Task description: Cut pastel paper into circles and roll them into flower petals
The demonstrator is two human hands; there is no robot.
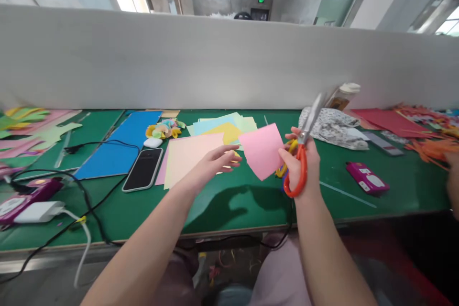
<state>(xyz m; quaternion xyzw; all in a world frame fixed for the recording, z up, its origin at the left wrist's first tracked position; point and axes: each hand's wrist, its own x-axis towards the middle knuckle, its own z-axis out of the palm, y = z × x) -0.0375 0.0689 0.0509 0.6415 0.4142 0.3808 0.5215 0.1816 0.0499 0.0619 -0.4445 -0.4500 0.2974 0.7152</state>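
Observation:
My right hand is closed on a piece of pink paper, pinched at its right edge between thumb and fingers. The same hand carries a pair of scissors with orange-red handles, blades pointing up and away. Behind those fingers a yellow loop shows partly; what it belongs to is hidden. To the left of the pink paper, my left hand hovers open with its fingers stretched toward it, not touching it. Pale paper sheets lie beneath and beyond the left hand on the green table.
A phone, a blue board and several paper petals lie left. Cables cross the left side by a power strip. On the right are a patterned cloth, a purple box-like thing and another person's hand.

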